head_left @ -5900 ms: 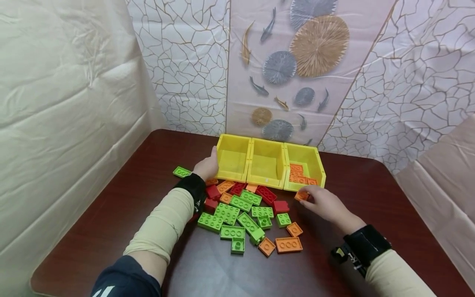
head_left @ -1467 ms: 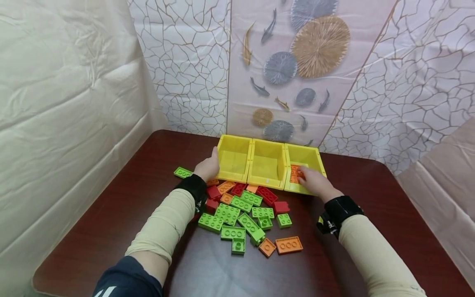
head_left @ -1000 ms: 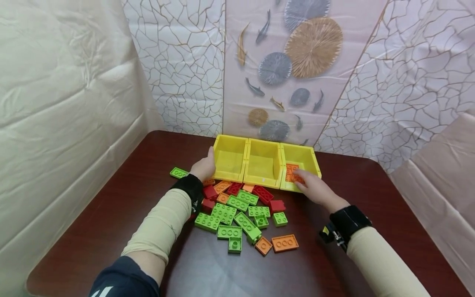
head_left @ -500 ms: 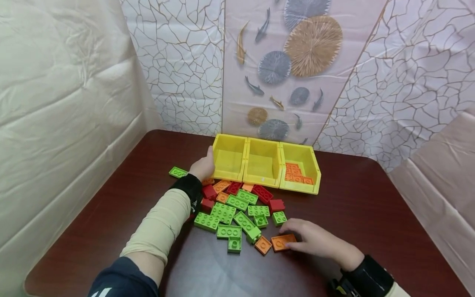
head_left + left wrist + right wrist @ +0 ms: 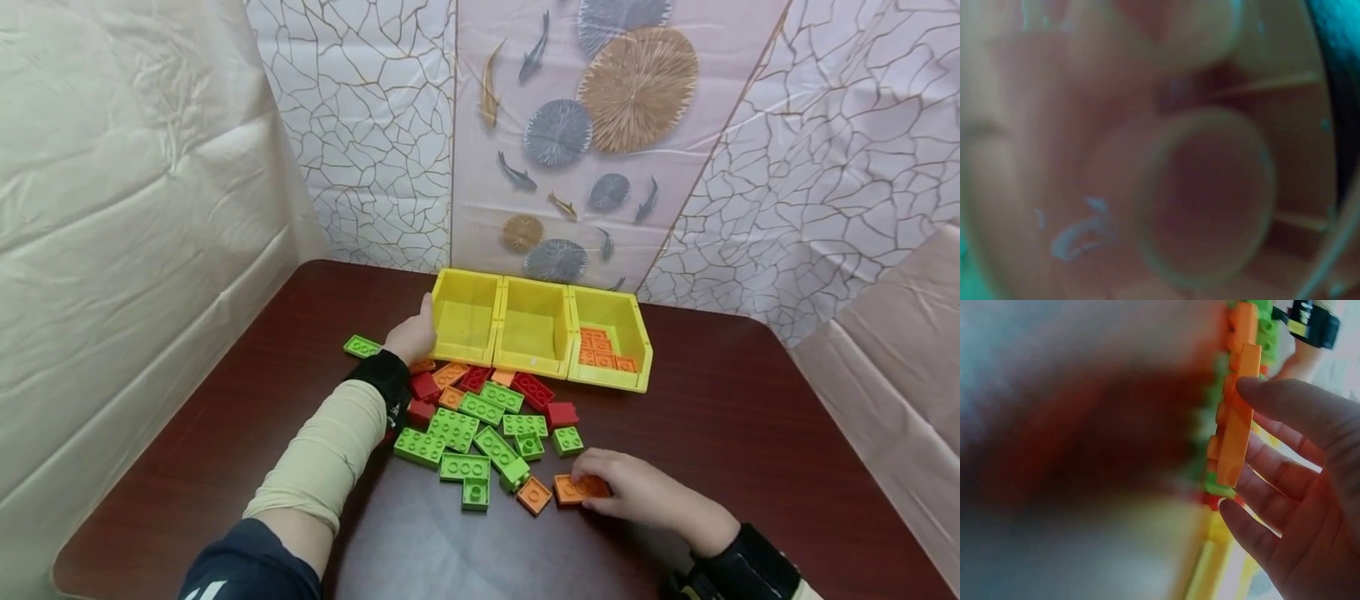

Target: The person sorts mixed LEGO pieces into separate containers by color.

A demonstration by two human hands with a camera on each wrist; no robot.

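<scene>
My right hand (image 5: 648, 492) pinches a long orange toy brick (image 5: 567, 490) at the front right of the brick pile, in the head view. In the right wrist view, the thumb presses one face of that orange brick (image 5: 1239, 425), with the fingers behind it. My left hand (image 5: 411, 337) touches the left end of the yellow three-compartment bin (image 5: 534, 372), thumb upright along its edge. Its other fingers are hidden, and the left wrist view is too blurred to show them. Several orange bricks (image 5: 597, 348) lie in the bin's right compartment.
Green bricks (image 5: 453, 429), red bricks (image 5: 532, 390) and orange bricks lie before the bin on the dark table (image 5: 750, 417). A small orange brick (image 5: 534, 496) sits just left of the held one. One green brick (image 5: 362, 346) lies left of my left hand. Patterned cloth hangs behind.
My right hand has left the bin's right compartment and come down to the long orange brick, which has shifted slightly right. Another orange brick has gone from the table's right. The left hand stays at the bin.
</scene>
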